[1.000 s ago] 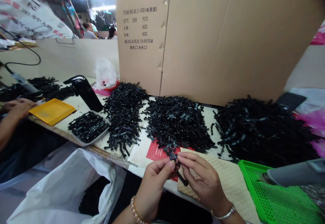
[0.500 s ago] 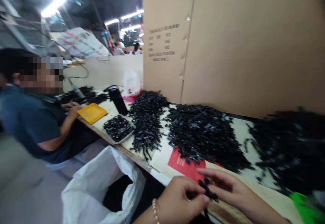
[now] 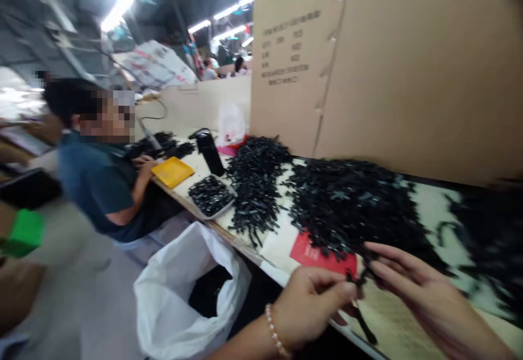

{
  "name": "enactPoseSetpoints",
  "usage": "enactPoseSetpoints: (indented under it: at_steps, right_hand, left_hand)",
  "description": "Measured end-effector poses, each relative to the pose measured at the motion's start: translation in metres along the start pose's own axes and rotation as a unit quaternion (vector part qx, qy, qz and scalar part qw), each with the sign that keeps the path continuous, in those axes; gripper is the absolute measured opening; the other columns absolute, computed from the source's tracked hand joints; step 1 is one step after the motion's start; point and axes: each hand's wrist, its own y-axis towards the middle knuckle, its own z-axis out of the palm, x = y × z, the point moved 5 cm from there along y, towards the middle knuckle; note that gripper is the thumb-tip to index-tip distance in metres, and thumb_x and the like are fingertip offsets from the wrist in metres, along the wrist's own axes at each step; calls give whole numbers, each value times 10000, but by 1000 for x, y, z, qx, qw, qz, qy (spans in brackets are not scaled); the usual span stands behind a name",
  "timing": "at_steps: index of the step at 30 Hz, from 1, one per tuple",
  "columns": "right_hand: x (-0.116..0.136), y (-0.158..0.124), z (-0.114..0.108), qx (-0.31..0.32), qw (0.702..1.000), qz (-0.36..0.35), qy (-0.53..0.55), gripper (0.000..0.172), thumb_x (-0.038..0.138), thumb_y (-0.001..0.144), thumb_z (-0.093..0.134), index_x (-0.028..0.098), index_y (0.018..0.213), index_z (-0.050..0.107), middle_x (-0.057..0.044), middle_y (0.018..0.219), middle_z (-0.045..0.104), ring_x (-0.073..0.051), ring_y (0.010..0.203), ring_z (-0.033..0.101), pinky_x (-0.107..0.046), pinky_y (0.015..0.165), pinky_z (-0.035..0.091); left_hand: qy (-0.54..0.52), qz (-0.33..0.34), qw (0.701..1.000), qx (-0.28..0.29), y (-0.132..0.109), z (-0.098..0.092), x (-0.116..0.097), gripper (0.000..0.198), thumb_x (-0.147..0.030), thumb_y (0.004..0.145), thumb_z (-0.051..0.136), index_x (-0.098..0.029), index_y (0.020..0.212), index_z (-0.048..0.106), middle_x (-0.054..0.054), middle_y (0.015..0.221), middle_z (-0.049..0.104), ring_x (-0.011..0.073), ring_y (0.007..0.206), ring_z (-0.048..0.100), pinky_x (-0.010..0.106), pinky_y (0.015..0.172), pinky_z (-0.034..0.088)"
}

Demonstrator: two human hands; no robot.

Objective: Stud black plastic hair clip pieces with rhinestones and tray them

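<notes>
"Were those hands holding anything?"

"Yes, a black strip [image 3: 363,321]. The left hand [image 3: 308,306] pinched it between thumb and fingers at the right edge of the red sheet [image 3: 318,254], and the right hand [image 3: 414,282] gripped its upper end, a bit farther to the right of that sheet. The lower end dangled. Where the fingertips met, it was too blurred to make out more."

"Was it like that a second earlier?"

"The same hold, more or less, though the fingertips had been in front of the sheet then, not at its edge. The view had swung left too."

"So what came in?"

"A co-worker [image 3: 96,185], seated far to the left of the sheet. Only forearms and hands had shown before; now head and shoulders did as well. And the white sack [image 3: 157,305], left of the sheet and below the counter [image 3: 435,210], showed nearly whole."

"And the heaps?"

"They looked unmoved. The middle heap [image 3: 355,202] reached the sheet's back edge, the left heap [image 3: 259,180] lay beyond it to the left, and the right heap [image 3: 496,240], badly blurred, sat well to its right."
</notes>
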Motion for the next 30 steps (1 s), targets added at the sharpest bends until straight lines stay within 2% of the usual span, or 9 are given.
enactPoseSetpoints:
  at_steps: [4,7,17,22,30]
  right_hand:
    - [17,-9,27,54,993,37,96,444,420,697,791,173,1042,662,-48,752,650,-172,655,623,-271,594,538]
    - [19,-14,36,67,989,39,129,385,368,717,794,179,1025,660,-19,755,630,-132,674,605,-233,644,511]
    - [16,-15,34,69,983,56,160,374,343,734,791,179,1039,650,-10,766,615,-111,692,572,-206,651,469]
    - [14,-16,34,72,982,59,163,375,336,738,787,175,1044,644,-11,778,613,-115,707,573,-216,672,468]
    - [17,-16,33,67,974,87,197,415,364,684,821,163,1004,650,-7,745,607,-118,656,575,-224,621,458]
  left_hand:
    - [-1,-15,999,45,-3,3,0,464,-558,738,636,-112,829,725,83,777,668,100,577,530,186,496,418]
    - [19,-22,997,68,-4,4,3,426,-517,770,629,-102,815,711,88,782,681,89,571,530,163,478,404]
    - [42,-41,997,46,-3,5,1,445,-512,758,650,-80,851,706,55,642,650,62,490,499,144,446,386]
    - [29,-48,997,49,-2,5,4,453,-501,750,661,-69,884,693,80,700,680,70,509,533,144,449,406]
    - [-4,-75,995,63,1,6,6,442,-471,722,694,-74,917,683,110,760,710,86,535,574,152,460,430]
